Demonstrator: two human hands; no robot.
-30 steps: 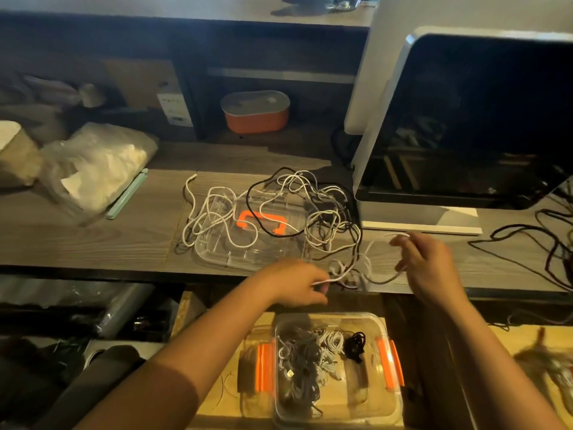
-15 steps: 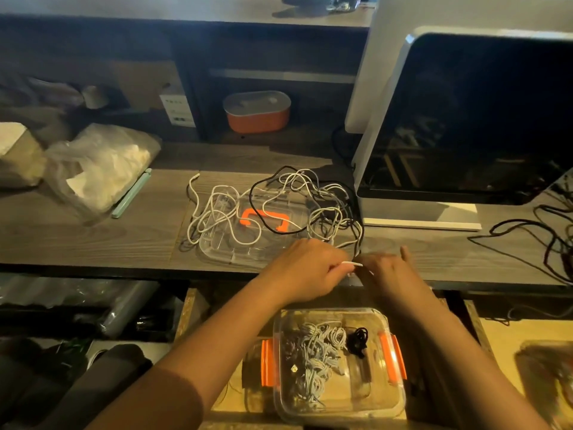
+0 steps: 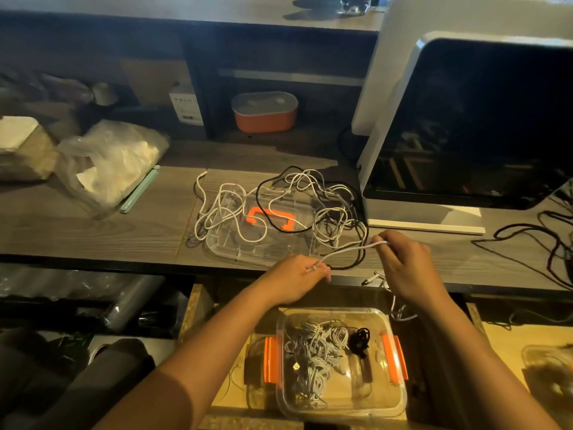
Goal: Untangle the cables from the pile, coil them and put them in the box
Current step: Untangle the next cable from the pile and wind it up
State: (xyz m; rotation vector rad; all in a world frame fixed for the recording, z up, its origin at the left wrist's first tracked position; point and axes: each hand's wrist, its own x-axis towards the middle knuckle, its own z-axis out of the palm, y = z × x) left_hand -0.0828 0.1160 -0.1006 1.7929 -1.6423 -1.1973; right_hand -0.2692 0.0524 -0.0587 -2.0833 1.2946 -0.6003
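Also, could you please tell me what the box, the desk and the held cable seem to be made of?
Box: clear glossy plastic, probably; the coils show through its walls.
Desk: wood-grain surface, matte, perhaps laminate rather than solid wood.
Cable: white, smooth flexible sheath, likely plastic or rubber; it curves between the left hand and right hand.

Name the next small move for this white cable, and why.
Probably bring the right hand to the left hand to form a loop: both pinch a white cable stretched between them, its rest hanging below the right hand.
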